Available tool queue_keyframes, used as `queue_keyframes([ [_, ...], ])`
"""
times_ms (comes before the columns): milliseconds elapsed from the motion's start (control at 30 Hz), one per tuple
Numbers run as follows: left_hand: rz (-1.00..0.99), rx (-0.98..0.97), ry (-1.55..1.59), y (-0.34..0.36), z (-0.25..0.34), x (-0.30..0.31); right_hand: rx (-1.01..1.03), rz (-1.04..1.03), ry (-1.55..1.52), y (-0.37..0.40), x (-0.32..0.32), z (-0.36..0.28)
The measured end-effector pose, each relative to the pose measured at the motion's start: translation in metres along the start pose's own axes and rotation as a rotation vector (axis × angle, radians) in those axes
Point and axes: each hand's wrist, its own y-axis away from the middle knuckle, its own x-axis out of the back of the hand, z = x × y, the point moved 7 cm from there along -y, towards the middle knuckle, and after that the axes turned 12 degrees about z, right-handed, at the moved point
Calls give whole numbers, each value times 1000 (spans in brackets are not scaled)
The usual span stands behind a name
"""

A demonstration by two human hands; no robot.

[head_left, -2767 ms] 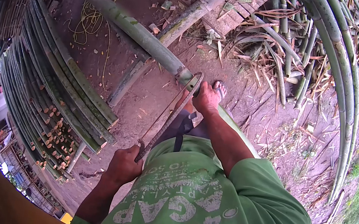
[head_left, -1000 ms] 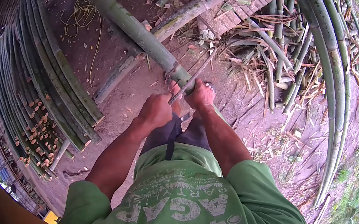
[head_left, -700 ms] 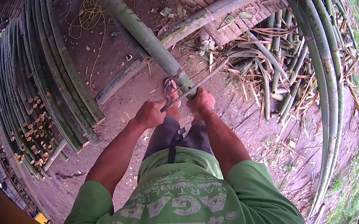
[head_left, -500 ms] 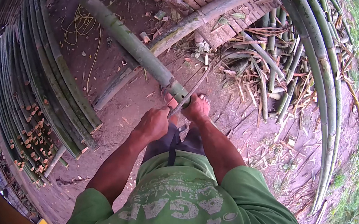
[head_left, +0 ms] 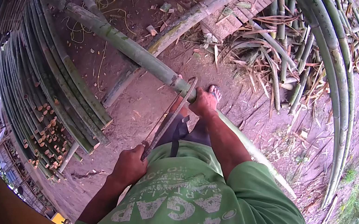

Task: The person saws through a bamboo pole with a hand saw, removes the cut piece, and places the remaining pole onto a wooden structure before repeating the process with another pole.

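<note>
My left hand (head_left: 130,166) is closed round the handle of a bow saw (head_left: 171,119), low in front of the left side of the body. The saw's curved frame and thin blade slant up to the right, its far end at a green bamboo pole (head_left: 145,62). My right hand (head_left: 204,103) grips the near end of that pole, just right of the saw. The pole runs off to the upper left. A pale length of bamboo (head_left: 261,158) shows beyond the right forearm, angled down to the right.
Stacked bamboo poles (head_left: 58,93) lie at left. A thick bamboo beam (head_left: 172,40) passes under the held pole. Cut bamboo pieces (head_left: 286,58) are heaped at upper right, beside long bent poles (head_left: 334,80). Yellow cord (head_left: 101,64) and scraps litter the dirt ground (head_left: 115,132).
My left hand has drawn the saw back, down and left, away from the pole. My right hand stays at the pole's end. The pale bamboo length now shows past the right arm.
</note>
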Motion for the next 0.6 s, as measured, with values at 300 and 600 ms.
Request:
queue_keyframes([
  [300,92,-37,79,-150,11,-74,-63,-146,33,-17,-5,10],
  [600,104,-118,97,-101,-18,-82,-63,-9,26,-18,-20,20],
])
